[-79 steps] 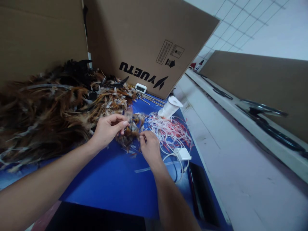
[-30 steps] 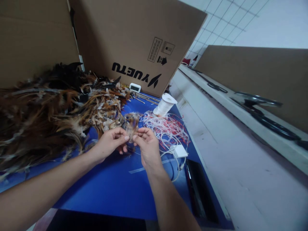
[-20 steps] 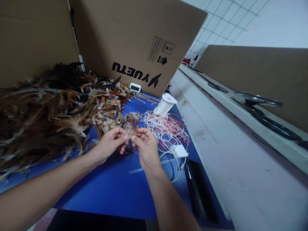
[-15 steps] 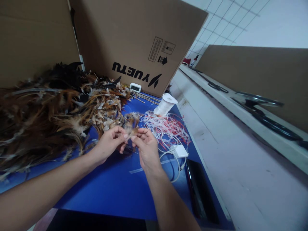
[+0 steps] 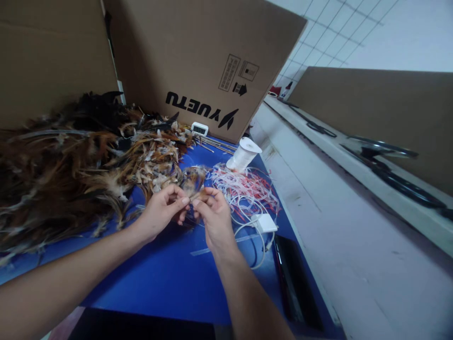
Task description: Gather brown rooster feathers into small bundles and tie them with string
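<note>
Close together over the blue table point(image 5: 148, 274), my left hand point(image 5: 165, 208) and my right hand point(image 5: 213, 215) pinch a small brown feather point(image 5: 196, 194) between thumbs and fingertips. Its lower end is hidden by the fingers. Just behind it lies a fluffy greyish-brown clump of feathers point(image 5: 194, 175). To the left spreads a big pile of brown, black and cream feathers point(image 5: 95, 165), reaching almost to my left hand. Beyond my right hand is a heap of white and red strands point(image 5: 247, 189).
A white spool point(image 5: 244, 155) stands behind the strands. A white adapter with cable point(image 5: 264, 223) and a black phone-like slab point(image 5: 297, 283) lie at right. Cardboard panels point(image 5: 198, 52) wall the back, with a small digital clock point(image 5: 199, 128) and thin sticks point(image 5: 221, 144) below.
Both hands stay in nearly the same place. The feather between the fingertips has shifted slightly and shows a little more clearly.
</note>
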A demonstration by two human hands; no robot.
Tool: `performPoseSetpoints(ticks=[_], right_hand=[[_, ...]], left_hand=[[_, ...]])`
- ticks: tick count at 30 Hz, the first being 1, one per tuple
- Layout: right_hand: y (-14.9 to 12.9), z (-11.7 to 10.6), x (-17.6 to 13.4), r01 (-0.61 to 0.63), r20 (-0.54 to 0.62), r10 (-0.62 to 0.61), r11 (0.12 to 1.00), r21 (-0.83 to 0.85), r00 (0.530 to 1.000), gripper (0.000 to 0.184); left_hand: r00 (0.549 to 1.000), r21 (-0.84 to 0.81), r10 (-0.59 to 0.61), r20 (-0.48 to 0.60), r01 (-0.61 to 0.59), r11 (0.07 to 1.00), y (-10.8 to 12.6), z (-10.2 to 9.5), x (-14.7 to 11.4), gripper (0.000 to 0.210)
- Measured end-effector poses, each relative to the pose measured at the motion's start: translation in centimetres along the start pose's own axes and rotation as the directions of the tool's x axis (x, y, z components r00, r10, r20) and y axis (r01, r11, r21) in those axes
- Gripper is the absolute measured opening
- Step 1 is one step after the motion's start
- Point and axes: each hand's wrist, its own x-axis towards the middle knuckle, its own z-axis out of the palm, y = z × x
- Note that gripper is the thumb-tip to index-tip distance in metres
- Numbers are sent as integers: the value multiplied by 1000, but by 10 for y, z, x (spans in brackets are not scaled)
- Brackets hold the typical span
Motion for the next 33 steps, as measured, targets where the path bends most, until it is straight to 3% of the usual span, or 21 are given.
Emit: performPoseSetpoints(ticks=[5, 20, 33], right_hand=[[5, 0, -1, -49, 60, 54, 995, -90, 997, 21], [2, 0, 0, -54, 28, 57, 994, -94, 998, 16], [4, -1, 0, 37, -33, -42, 990, -137, 999, 10]], left_hand=[[999, 68, 38, -14, -37, 997, 1, -1, 0, 24], [995, 124, 89, -45, -82, 989, 0, -4, 3, 21], [990, 351, 130, -52, -103, 931, 0, -7, 1, 19]])
